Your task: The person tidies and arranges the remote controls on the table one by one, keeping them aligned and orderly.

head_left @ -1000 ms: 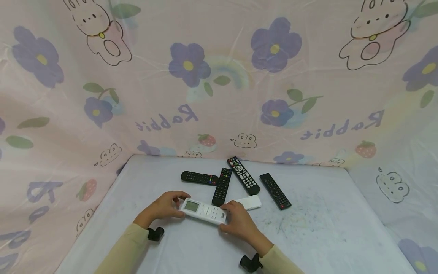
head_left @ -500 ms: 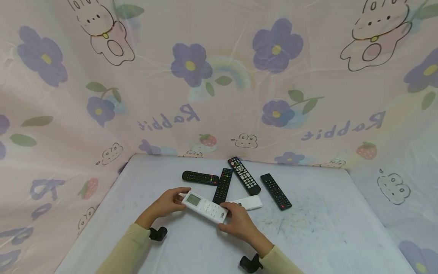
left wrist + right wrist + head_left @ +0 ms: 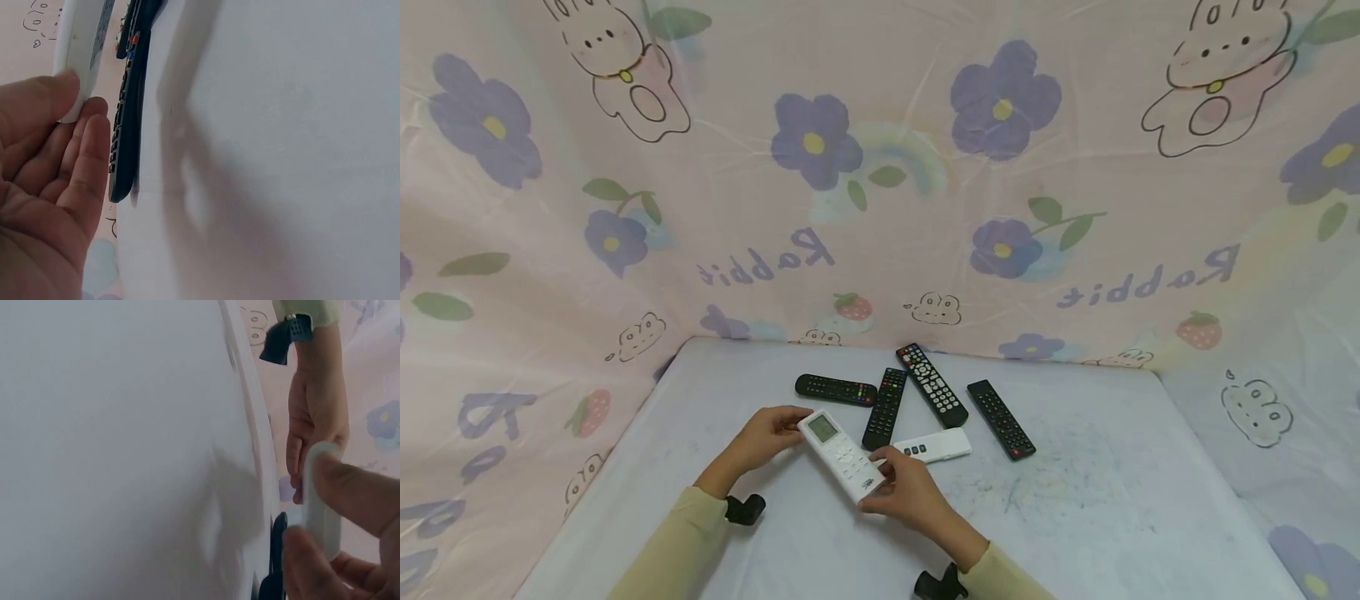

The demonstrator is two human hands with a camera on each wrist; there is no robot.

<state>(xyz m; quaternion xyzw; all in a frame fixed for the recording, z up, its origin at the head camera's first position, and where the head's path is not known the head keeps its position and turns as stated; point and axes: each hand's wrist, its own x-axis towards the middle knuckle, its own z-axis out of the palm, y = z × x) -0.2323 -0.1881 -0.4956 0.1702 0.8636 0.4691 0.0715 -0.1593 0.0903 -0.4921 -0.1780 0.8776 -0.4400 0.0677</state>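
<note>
A white air-conditioner remote [image 3: 844, 458] with a small grey screen is held between both hands, slanting from upper left to lower right. My left hand [image 3: 769, 435] pinches its screen end; in the left wrist view the thumb [image 3: 62, 90] lies on one face and fingertips on the other. At the lower end, my right hand [image 3: 912, 493] grips it between thumb and fingers. The right wrist view shows the white remote [image 3: 322, 515] end-on, raised off the tabletop. Just behind the right fingers lies a slim white remote [image 3: 936, 447], its near end partly covered.
Several black remotes lie farther back: one sideways [image 3: 835, 389], one upright in view [image 3: 885, 408], a larger one with white buttons [image 3: 932, 385], and one at the right [image 3: 1002, 419]. The white-covered table [image 3: 1112, 483] meets a patterned curtain [image 3: 880, 208] behind.
The white air-conditioner remote has been lifted and turned, its screen end moving up and its other end down and left. Both hands moved with it, uncovering more of the slim white remote.
</note>
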